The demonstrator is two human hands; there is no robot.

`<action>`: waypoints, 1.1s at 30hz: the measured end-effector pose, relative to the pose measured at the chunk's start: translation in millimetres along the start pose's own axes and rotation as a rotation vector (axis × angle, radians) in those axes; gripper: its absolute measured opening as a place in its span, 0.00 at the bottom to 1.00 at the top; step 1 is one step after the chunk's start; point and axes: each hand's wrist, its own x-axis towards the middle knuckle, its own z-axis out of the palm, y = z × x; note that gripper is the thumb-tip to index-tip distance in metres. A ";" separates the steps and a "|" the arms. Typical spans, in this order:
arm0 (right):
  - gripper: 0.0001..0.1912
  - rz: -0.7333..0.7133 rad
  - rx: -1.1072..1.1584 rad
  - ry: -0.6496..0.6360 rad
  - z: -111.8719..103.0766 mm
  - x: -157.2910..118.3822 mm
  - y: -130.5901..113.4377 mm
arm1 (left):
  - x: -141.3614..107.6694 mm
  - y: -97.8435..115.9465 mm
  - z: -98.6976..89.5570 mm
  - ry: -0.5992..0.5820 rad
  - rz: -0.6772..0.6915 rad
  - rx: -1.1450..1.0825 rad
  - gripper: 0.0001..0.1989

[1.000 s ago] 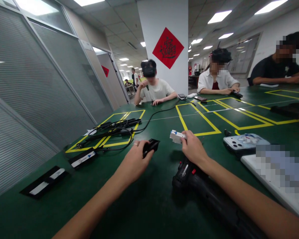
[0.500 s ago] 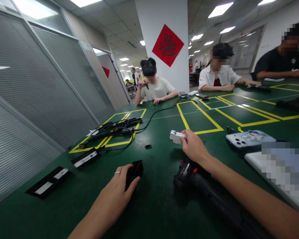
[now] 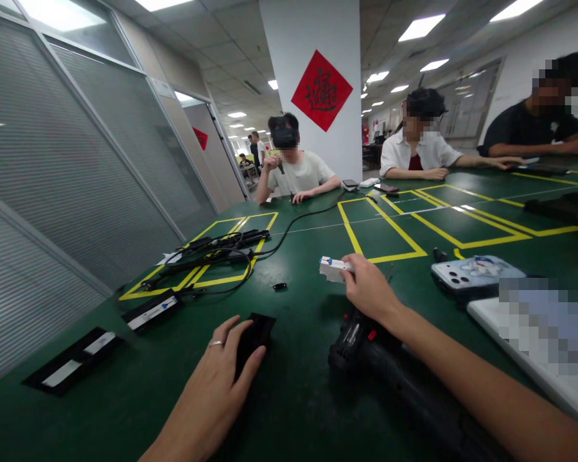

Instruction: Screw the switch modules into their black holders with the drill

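Observation:
My left hand (image 3: 219, 369), a ring on one finger, is closed around a flat black piece (image 3: 261, 327) low over or on the green table (image 3: 289, 385). The fingers lie across its far side and the thumb along its right; they cover much of it. In my right hand (image 3: 368, 285) is a small white block with a blue part (image 3: 331, 268), like a circuit breaker, pinched between thumb and fingers above the table. Under my right wrist and forearm lies a black power tool (image 3: 349, 346) with red buttons.
Left of my left hand lie two black plates, one with white strips (image 3: 62, 372), the other with a white and blue strip (image 3: 151, 313). Black cables (image 3: 221, 250), a small black part (image 3: 280, 286), a phone (image 3: 476, 273) and a white device (image 3: 486, 321) surround the hands. People sit across the table.
The black piece at my left hand has tipped flatter, and the fingers there are spread wider. The right hand still holds the white block. The view has shifted slightly right.

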 end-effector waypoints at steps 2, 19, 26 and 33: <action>0.08 -0.053 0.060 -0.041 -3.1 -0.3 -8.1 | 4.7 3.4 -9.3 0.057 0.006 0.004 0.25; 0.15 -0.273 0.356 -0.347 1.9 -17.2 -46.3 | 62.5 87.8 -30.5 -0.204 0.418 -0.060 0.22; 0.26 -0.111 0.242 -0.309 12.8 -21.0 -38.5 | 55.2 49.5 -62.9 -0.004 0.130 -0.022 0.24; 0.17 -0.133 0.118 -0.382 8.2 -22.1 -41.6 | 40.5 4.0 -61.6 0.081 -0.132 0.047 0.28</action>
